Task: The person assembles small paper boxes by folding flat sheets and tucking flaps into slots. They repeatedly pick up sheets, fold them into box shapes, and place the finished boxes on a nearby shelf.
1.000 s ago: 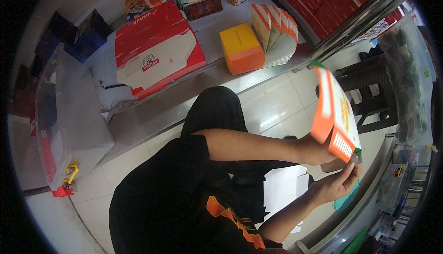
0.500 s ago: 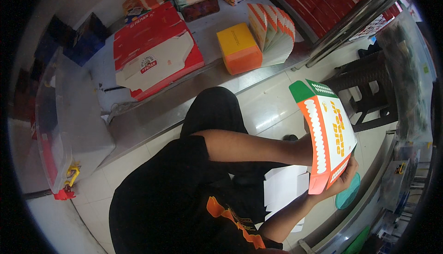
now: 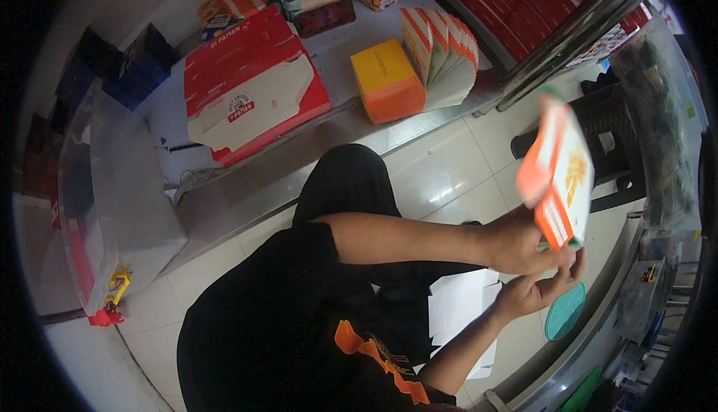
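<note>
The carton (image 3: 577,173), partly blurred at right of the frame, has its long axis near-vertical above both hands: left hand (image 3: 516,241) nearer, gripping its lower end; right hand (image 3: 532,292) below, fingertips at that end, pinch indeterminable.

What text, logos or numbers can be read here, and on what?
Wording not copied out; print stands on:
Flat red-and-white carton: clear lettering on red, lettered emblem on white.
Handheld orange-and-white carton: yellow print, too blurred.
Yellow-and-orange box: top print too small.
Black shirt: print too small.
Red boxes, upper right: too blurred.
</note>
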`<state>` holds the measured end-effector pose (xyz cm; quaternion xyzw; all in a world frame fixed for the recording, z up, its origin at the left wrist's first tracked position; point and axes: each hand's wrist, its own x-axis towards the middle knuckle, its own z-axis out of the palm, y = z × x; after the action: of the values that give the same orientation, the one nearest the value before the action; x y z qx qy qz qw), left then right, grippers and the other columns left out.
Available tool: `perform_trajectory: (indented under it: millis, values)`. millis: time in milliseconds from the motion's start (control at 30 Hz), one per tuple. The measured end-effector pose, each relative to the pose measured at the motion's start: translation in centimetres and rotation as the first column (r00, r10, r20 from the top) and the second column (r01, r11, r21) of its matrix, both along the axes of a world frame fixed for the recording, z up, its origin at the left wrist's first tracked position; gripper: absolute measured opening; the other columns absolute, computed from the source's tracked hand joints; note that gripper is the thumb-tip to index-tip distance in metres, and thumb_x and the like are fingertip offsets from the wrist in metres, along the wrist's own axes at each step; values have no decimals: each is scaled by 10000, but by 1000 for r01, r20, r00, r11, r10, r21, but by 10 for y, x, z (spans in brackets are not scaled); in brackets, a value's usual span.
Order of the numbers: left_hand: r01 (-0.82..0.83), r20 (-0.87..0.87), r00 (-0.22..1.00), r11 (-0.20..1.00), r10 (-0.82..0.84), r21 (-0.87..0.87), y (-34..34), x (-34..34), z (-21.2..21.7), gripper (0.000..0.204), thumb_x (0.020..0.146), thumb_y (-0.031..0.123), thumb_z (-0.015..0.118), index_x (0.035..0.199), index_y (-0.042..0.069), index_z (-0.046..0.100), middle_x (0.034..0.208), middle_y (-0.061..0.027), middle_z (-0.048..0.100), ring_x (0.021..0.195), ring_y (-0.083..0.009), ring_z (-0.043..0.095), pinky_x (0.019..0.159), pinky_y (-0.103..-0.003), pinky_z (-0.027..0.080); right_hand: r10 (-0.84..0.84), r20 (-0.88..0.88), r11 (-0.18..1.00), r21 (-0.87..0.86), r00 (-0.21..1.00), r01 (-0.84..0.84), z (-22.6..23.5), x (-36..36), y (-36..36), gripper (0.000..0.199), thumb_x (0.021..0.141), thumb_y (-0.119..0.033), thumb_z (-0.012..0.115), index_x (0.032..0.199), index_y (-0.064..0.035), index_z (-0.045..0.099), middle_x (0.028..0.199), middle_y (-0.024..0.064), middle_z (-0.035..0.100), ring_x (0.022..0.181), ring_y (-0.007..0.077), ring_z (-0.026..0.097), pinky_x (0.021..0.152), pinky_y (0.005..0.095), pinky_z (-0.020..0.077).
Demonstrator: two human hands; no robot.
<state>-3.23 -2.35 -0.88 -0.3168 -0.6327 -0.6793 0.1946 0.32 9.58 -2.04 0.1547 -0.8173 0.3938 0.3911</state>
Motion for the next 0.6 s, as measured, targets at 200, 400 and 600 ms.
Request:
perform_trajectory:
  millis: [200, 400, 600]
  values:
    - [507, 254, 861, 781, -440, -364, -18, 0, 4, 226, 828, 174, 618, 810, -35, 699, 750, -201, 693, 732, -322, 691, 700, -400, 534, 205, 519, 939, -345, 830, -16, 26, 6, 20, 330, 1034, -327, 502, 1149, -21, 551, 946, 38, 565, 805, 89, 525, 666, 226, 412]
    - [-175, -210, 974, 861, 81, -477, -25, 4, 27, 227, 815, 227, 665, 918, 27, 696, 789, -149, 676, 747, -326, 675, 707, -426, 534, 159, 550, 974, -221, 820, -41, 38, 7, 31, 304, 1041, -297, 497, 940, -27, 596, 736, -33, 526, 623, 23, 420, 503, 211, 283]
    - [-416, -422, 861, 870, 283, -266, -33, -9, 29, 256, 857, 235, 596, 1096, 161, 652, 939, -91, 648, 797, -296, 666, 683, -425, 525, 287, 449, 917, -383, 846, -108, 42, 17, 19, 302, 933, -58, 647, 1203, 29, 542, 872, 35, 641, 705, 45, 525, 605, 186, 385]
